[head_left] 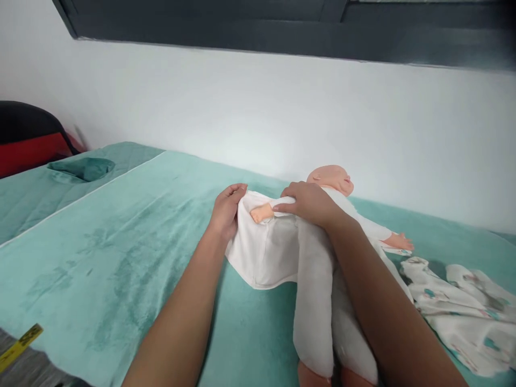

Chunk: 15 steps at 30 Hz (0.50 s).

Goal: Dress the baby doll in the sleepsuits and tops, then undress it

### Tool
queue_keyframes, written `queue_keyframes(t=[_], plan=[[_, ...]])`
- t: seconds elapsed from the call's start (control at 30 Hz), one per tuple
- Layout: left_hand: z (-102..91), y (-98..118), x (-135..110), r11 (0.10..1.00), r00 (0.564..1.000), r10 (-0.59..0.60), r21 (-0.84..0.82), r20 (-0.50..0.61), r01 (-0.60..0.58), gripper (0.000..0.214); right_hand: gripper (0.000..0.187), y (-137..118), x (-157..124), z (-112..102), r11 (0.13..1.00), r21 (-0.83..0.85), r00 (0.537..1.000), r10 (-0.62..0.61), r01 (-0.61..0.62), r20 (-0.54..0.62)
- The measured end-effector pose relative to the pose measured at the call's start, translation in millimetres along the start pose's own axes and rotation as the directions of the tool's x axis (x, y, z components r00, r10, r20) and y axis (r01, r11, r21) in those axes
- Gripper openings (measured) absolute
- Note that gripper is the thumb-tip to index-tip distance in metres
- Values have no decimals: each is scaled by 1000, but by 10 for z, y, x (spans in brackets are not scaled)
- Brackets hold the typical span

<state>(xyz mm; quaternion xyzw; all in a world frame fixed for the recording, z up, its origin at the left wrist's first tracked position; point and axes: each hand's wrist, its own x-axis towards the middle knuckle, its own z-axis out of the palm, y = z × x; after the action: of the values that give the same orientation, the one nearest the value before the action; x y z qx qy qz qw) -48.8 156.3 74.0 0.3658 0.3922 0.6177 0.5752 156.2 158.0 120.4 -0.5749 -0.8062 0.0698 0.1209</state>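
A baby doll (315, 290) with a white soft body lies on its back on the teal bed cover, its head (327, 177) near the wall. A white baby garment (266, 260) spreads out on the doll's left-of-view side. My left hand (226, 212) pinches this garment's upper outer edge between thumb and fingers. Over the doll, my right hand (309, 203) is closed round one of its white arms (284, 201). That arm's bare plastic hand (261, 213) rests against the garment. Part of the doll's trunk is hidden by my right forearm.
Printed white baby clothes (467, 312) lie crumpled at the right. The teal cover (121, 258) runs back to a white wall (201, 102). A black and red object (32, 142) stands far left, and a yellow strip (21, 348) shows at lower left.
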Motion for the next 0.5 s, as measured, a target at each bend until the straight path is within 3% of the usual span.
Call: queue_keyframes(t=[0.07, 0.13, 0.23, 0.3, 0.4, 0.5], plan=[[82, 44, -61, 994, 998, -4, -108, 59, 11, 33, 41, -13, 34, 29, 996, -85, 1000, 6, -4, 16], [204, 31, -162, 991, 983, -14, -125, 185, 38, 32, 35, -40, 59, 47, 987, -164, 1000, 9, -5, 21], [397, -72, -345, 993, 911, -78, -46, 404, 105, 25, 17, -97, 81, 39, 954, -299, 999, 12, -1, 35], [479, -138, -445, 989, 855, -141, 31, 499, 145, 21, 20, -130, 96, 20, 933, -356, 997, 67, -54, 24], [497, -159, -513, 984, 798, -174, 68, 578, 165, 21, 31, -128, 111, 17, 939, -326, 993, 114, -107, 4], [426, -133, -480, 990, 753, -144, 97, 642, 106, 24, 31, -29, 60, 64, 988, -151, 997, 10, -22, -81]])
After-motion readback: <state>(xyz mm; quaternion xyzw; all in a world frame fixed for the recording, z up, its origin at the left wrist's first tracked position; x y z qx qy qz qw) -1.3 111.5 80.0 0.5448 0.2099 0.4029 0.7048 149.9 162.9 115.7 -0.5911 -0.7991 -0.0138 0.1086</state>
